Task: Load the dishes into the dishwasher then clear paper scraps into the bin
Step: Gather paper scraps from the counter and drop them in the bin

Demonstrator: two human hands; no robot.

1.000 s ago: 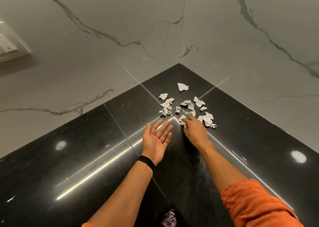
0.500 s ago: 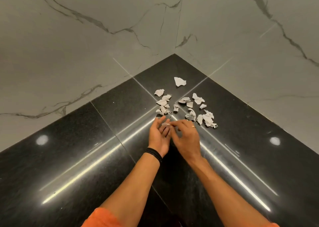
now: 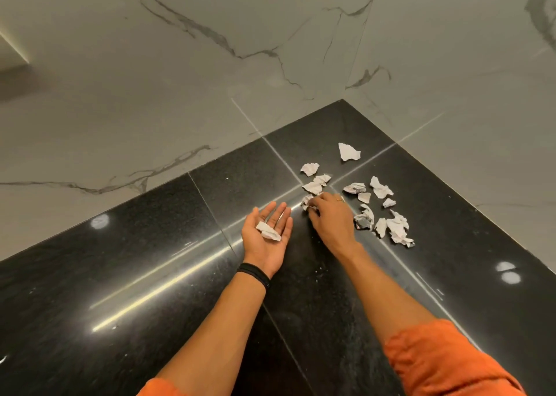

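Note:
Several torn white paper scraps (image 3: 380,188) lie scattered in the corner of a glossy black countertop (image 3: 150,275). My left hand (image 3: 266,239) lies palm up on the counter with straight fingers, and a paper scrap (image 3: 268,231) rests in the palm. To its right, my right hand (image 3: 329,215) reaches palm down into the pile; its fingertips curl round a crumpled scrap (image 3: 307,200) at the pile's near-left edge. No dishes, dishwasher or bin are in view.
Grey marble walls (image 3: 180,79) meet behind the corner and close off the counter at the back and right. A pale wall fitting (image 3: 12,52) shows at the far left. Bright light reflections streak the counter.
My right hand left a scrap in my left palm and moved right, back into the pile. My left hand's fingers have uncurled and it now lies flat with the scrap.

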